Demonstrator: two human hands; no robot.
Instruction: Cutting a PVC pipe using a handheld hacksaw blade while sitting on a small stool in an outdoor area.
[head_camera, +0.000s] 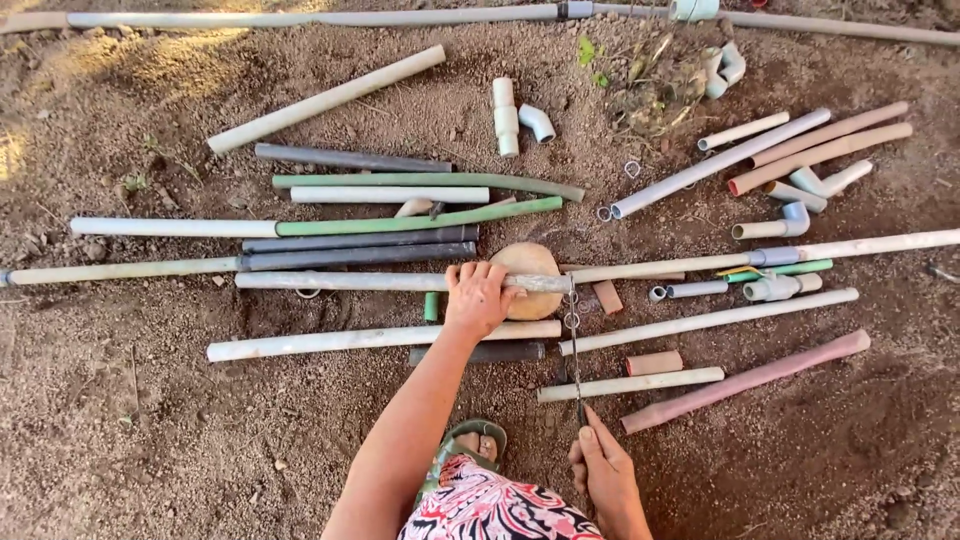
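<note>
Bare reddish-brown soil (200, 420), gritty and sunlit at the upper left, carries a wide scatter of plastic pipes (380, 340), elbows and short offcuts, most lying roughly left to right. The left hand (482, 296) presses down with fingers curled over a grey pipe (340, 282), pinning it across a flat rounded stone (528, 272); that pipe runs nearly level from left to right, its cut end just past the stone. The right hand (604, 470) grips the handle of a thin hacksaw blade (574, 340), whose long axis runs away from the person, crossing the pipe's end almost squarely. A sandalled foot (478, 440) rests below.
</note>
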